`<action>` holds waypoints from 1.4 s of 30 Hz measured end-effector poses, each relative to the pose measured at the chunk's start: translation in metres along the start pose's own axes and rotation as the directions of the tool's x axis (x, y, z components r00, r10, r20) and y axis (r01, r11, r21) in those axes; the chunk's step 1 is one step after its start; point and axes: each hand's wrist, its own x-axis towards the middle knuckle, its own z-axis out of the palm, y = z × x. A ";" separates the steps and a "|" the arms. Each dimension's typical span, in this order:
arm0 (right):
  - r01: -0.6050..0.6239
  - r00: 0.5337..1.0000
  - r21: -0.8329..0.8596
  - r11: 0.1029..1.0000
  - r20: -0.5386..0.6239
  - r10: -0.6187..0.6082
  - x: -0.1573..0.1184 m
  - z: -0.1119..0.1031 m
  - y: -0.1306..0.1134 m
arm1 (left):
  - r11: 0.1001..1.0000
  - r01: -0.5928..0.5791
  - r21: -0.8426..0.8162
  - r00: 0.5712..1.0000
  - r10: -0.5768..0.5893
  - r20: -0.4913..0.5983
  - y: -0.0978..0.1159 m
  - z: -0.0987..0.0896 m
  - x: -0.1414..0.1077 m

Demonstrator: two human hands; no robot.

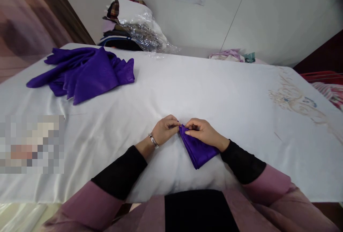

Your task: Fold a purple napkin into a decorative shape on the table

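Observation:
A folded purple satin cloth (199,151) lies on the white tablecloth (171,85) close to my body, one corner pointing away from me. My left hand (165,129), with a silver bracelet at the wrist, pinches the tip of that corner between thumb and fingers. From the other side my right hand (205,132) grips the cloth just beside the tip, its thumb pressed on the top layer. The hand and wrist cover part of the cloth's right side. Its lower edge shows several stacked layers.
A loose heap of purple cloth (91,73) lies at the back left. Behind it, a stack of folded fabrics (131,24) with clear plastic stands against the wall. Pink fabric (227,55) sits at the back edge, embroidery (297,99) decorates the right side, and a blurred patch covers the left.

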 end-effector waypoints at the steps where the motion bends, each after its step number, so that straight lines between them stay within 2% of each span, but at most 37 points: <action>1: 0.017 1.000 -0.011 1.000 -0.001 -0.017 0.000 0.000 0.000 | 1.000 -0.007 0.012 1.000 0.007 0.010 0.000 0.000 0.000; 7: 0.116 0.993 -0.060 0.991 0.016 -0.115 0.001 0.000 0.000 | 0.997 -0.030 0.067 0.999 0.027 0.044 0.005 -0.002 0.001; 13: 0.145 0.989 -0.067 0.987 0.022 -0.144 0.001 0.001 -0.001 | 0.996 -0.013 0.090 1.000 0.011 0.029 0.006 -0.001 0.002; 23: 0.187 0.982 -0.099 0.977 0.032 -0.184 0.001 0.000 0.001 | 0.999 0.037 -0.008 0.999 -0.037 -0.015 0.002 0.003 0.004; 34: 0.117 0.993 -0.040 0.992 -0.007 -0.117 -0.003 -0.002 -0.005 | 0.998 0.056 -0.036 0.998 -0.056 0.008 0.014 -0.004 0.000; 42: 0.161 0.987 -0.058 0.985 -0.015 -0.162 -0.002 -0.003 -0.004 | 0.996 0.013 -0.092 0.999 -0.010 0.035 0.009 -0.005 -0.002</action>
